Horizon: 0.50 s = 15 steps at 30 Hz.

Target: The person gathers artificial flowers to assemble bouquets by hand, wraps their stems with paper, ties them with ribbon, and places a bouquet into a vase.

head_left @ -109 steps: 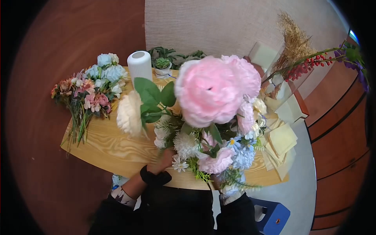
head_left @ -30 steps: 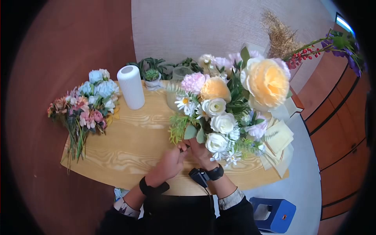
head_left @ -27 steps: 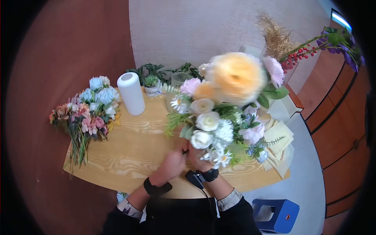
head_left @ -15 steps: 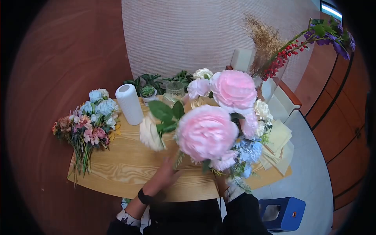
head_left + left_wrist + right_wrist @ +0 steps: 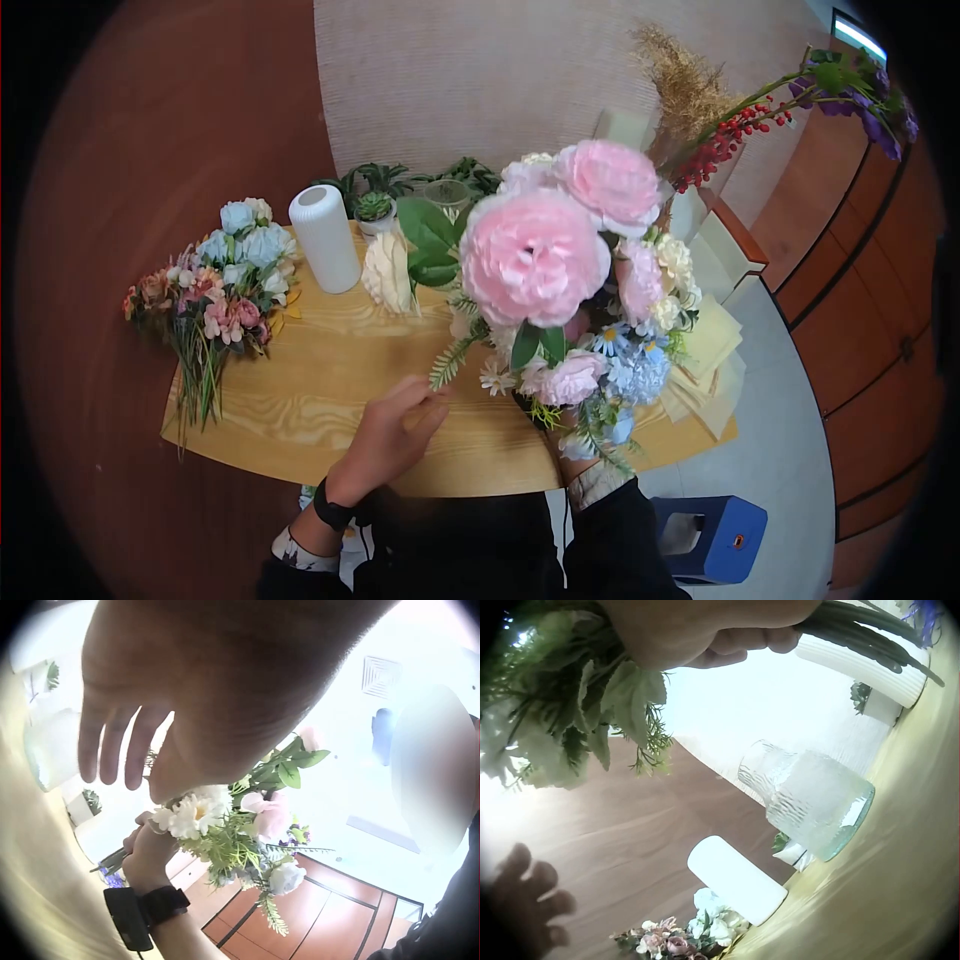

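A large bouquet of artificial flowers (image 5: 535,260) with big pink blooms stands over the right half of the table in the head view. My right hand (image 5: 720,630) grips its bundled green stems (image 5: 862,634), fingers curled round them. Flowers hide most of that hand in the head view, while the left wrist view shows the right hand (image 5: 150,855) under white and pink blooms. My left hand (image 5: 390,440) is empty, left of the bouquet near a fern sprig (image 5: 450,365). Its fingers (image 5: 112,746) are fairly straight and spread in the left wrist view.
A white ribbed vase (image 5: 325,240), a glass vase (image 5: 817,802) and a potted succulent (image 5: 375,210) stand at the table's back. Loose flowers (image 5: 225,280) lie at left, yellowish paper sheets (image 5: 705,350) at right. Red berries (image 5: 725,145) lean in from the right; a blue stool (image 5: 710,540) is below.
The bouquet has turned, so pink blooms now face the head view instead of orange and white ones. My left hand has left the stems and drawn away to the left.
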{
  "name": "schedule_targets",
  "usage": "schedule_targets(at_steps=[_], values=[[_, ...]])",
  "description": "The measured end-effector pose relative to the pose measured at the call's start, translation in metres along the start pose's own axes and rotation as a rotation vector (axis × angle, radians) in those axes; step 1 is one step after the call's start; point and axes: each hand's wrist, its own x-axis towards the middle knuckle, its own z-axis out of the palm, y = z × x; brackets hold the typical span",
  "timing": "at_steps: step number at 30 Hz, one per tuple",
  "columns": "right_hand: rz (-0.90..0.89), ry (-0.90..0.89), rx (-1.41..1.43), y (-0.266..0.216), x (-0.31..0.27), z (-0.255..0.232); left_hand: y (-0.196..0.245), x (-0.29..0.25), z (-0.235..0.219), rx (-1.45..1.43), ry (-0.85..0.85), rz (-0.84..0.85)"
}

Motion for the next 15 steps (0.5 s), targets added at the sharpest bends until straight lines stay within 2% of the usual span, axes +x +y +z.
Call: schedule_targets(at_steps=[2,4,5,7,8,10,11,12,13,14,15], values=[[0.016,-0.007,0.026,-0.002,0.035,0.019,0.017,0.003,-0.005,-0.073,0.051,0.009],[0.028,-0.016,0.050,-0.005,0.056,0.028,0.037,0.008,-0.010,-0.041,0.168,0.246],[0.033,-0.022,0.061,-0.008,0.060,0.028,0.047,0.011,-0.011,-0.041,0.172,0.239],[0.042,-0.036,0.080,-0.011,0.058,0.026,0.064,0.019,-0.013,-0.066,0.250,0.421],[0.045,-0.040,0.090,-0.016,0.064,0.019,0.070,0.022,-0.013,-0.066,0.253,0.417],[0.052,-0.042,0.110,-0.028,0.069,-0.001,0.078,0.028,-0.011,0.110,0.227,0.525],[0.056,-0.040,0.120,-0.023,0.063,0.015,0.072,0.034,-0.007,0.108,0.223,0.521],[0.061,-0.039,0.131,-0.019,0.046,0.023,0.060,0.041,0.000,0.239,0.183,0.557],[0.063,-0.040,0.141,-0.019,-0.029,0.002,0.054,0.046,0.003,0.372,0.144,0.592],[0.065,-0.042,0.152,-0.022,-0.092,-0.020,0.059,0.051,0.001,0.372,0.144,0.590],[0.067,-0.044,0.164,-0.024,-0.085,-0.016,0.067,0.054,-0.004,0.419,0.073,0.519]])
